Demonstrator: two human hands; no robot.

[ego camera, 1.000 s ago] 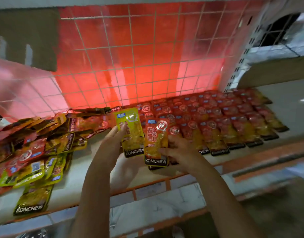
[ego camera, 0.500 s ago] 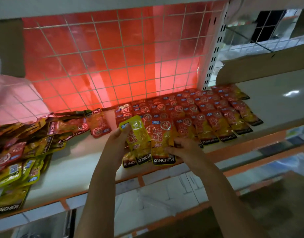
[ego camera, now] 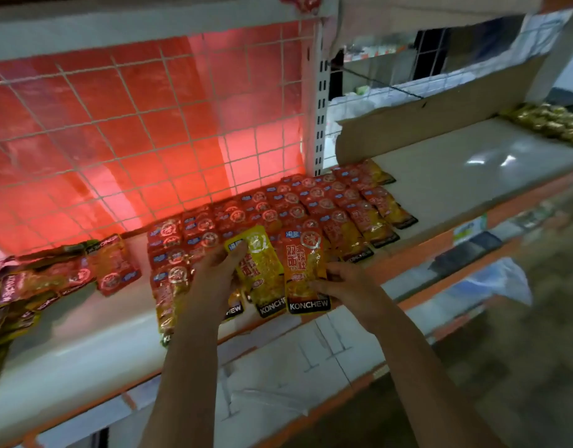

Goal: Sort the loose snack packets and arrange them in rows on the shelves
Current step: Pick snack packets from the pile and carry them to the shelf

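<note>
My left hand [ego camera: 214,273] holds a yellow KONCHEW snack packet [ego camera: 262,270] by its left edge, just above the front of the white shelf [ego camera: 84,344]. My right hand [ego camera: 340,282] grips an orange-red KONCHEW packet [ego camera: 302,270] by its right edge, right beside the yellow one. Behind them, rows of red and yellow packets [ego camera: 311,205] lie flat and overlapping, reaching back to the wire grid. A loose heap of packets [ego camera: 36,286] lies at the left of the shelf.
A red-lit wire grid [ego camera: 149,124] backs the shelf, with a white slotted upright [ego camera: 319,108] at its right. A brown cardboard sheet [ego camera: 424,124] stands on the bare right-hand shelf section; gold packets [ego camera: 550,121] sit far right. Lower shelves with orange edges run below.
Both hands carried their packets from mid-shelf rightward and down to the front of the arranged rows. The view swung right, leaving the loose heap at the left edge.
</note>
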